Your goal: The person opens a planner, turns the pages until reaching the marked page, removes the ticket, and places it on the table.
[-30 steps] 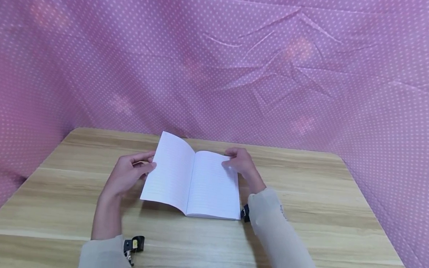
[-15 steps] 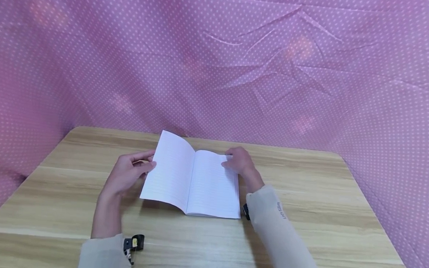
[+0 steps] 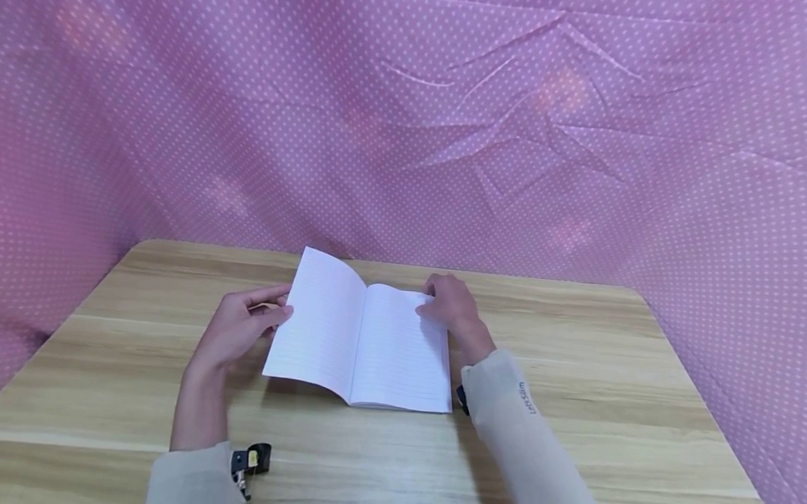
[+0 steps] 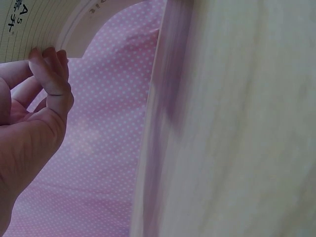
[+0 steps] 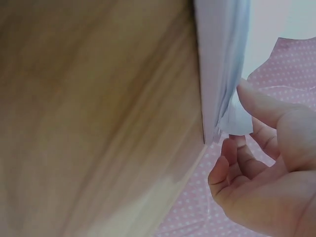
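Note:
An open notebook (image 3: 398, 351) with white, lined pages lies near the middle of the table in the head view. Its left side is lifted and curves up off the wood. My left hand (image 3: 235, 331) pinches that raised left edge, thumb on the page and fingers behind. From beneath, the left wrist view shows the printed cover (image 4: 34, 29) with "A5" on it, fingertips against it. At the upper right corner, my right hand (image 3: 451, 308) pinches some pages. The right wrist view shows a bent page corner (image 5: 238, 121) between its thumb and fingers, above the rest of the page stack.
The notebook rests on a light wooden table (image 3: 614, 415) with rounded far corners. Behind and at both sides hangs a pink cloth (image 3: 410, 130) with white dots. A small black device (image 3: 252, 457) is strapped at the left cuff.
The right wrist has shifted slightly, turning the sleeve so that its lettering shows more. The left hand and the notebook stay almost as they were.

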Demonstrator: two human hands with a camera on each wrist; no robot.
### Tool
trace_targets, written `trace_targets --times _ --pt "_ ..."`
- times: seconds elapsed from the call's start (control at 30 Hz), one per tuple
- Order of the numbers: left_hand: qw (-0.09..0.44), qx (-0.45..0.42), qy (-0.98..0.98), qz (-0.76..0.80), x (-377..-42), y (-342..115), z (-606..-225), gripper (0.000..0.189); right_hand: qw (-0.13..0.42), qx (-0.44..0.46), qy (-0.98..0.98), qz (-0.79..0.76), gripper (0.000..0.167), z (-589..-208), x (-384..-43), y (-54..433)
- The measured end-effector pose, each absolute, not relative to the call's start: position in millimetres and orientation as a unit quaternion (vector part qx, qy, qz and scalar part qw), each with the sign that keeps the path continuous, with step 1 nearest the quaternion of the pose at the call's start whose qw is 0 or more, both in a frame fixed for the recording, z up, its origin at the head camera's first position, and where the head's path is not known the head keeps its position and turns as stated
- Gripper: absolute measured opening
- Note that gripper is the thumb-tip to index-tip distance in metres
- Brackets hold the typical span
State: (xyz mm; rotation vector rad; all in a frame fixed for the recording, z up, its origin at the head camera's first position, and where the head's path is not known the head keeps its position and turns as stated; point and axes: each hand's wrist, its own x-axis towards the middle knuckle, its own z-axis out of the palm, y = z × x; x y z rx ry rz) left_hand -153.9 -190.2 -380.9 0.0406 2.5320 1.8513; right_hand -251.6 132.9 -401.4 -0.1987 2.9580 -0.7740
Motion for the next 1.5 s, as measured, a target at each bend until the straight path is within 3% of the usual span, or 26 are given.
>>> trace_targets --times 0.3,0.6,0.9,1.13,1.5 --pt "0.003 0.008 0.805 0.593 -155.2 -189.8 -380.7 0.045 0.062 -0.064 0.945 -0.314 0.042 -399.1 -251.1 136.2" --pt "0.002 0.006 0.805 0.593 -157.5 -190.6 -382.0 0.045 0.111 -0.059 0.871 -0.475 0.035 -399.8 -255.5 153.2" --pt "0.008 0.009 0.801 0.598 -159.4 -191.5 -381.6 0.045 0.149 -0.055 0.827 -0.540 0.030 -400.0 -256.6 170.1" --pt "0.009 0.002 0.806 0.592 -159.3 -193.1 -380.1 0.045 0.178 -0.039 0.777 -0.603 0.039 -399.0 -258.3 175.9" --pt "0.014 0.013 0.803 0.596 -161.7 -196.9 -378.5 0.045 0.211 -0.025 0.702 -0.679 0.038 -395.1 -256.0 178.0"
